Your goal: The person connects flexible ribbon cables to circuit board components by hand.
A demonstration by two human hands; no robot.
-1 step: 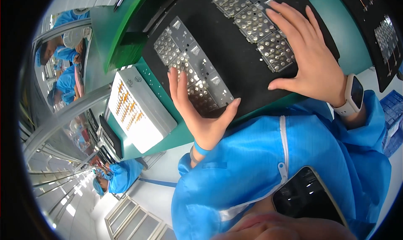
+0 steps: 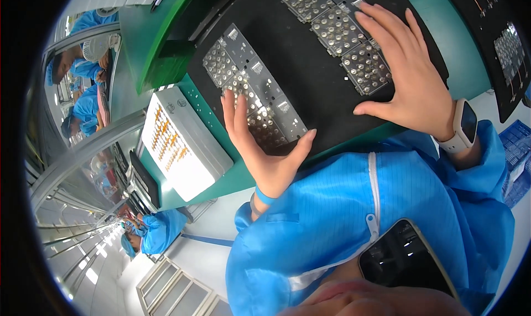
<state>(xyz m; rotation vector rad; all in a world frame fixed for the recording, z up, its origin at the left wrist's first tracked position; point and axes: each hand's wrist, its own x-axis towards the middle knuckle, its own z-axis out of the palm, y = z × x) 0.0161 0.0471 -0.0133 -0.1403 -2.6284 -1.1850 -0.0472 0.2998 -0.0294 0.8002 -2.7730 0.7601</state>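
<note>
Two long dark circuit board panels lie on a black mat (image 2: 298, 56), each with rows of round, shiny silver parts. My left hand (image 2: 264, 162) spans the near end of the left panel (image 2: 260, 72). Its fingers rest at the left side and the thumb reaches the near right corner. At the right panel (image 2: 337, 31), my right hand (image 2: 417, 81) spreads along the right edge, fingertips touching or just over it. That hand's thumb points left above the mat, and its palm covers part of the panel's right side. Neither hand grips anything visible.
A white box (image 2: 188, 144) with rows of orange parts stands left on the green table (image 2: 442, 34). Beside the mat rises a green rim (image 2: 160, 56). Another black mat (image 2: 503, 89) with boards and wires lies far right. A tiny white piece (image 2: 346, 78) sits near the right panel.
</note>
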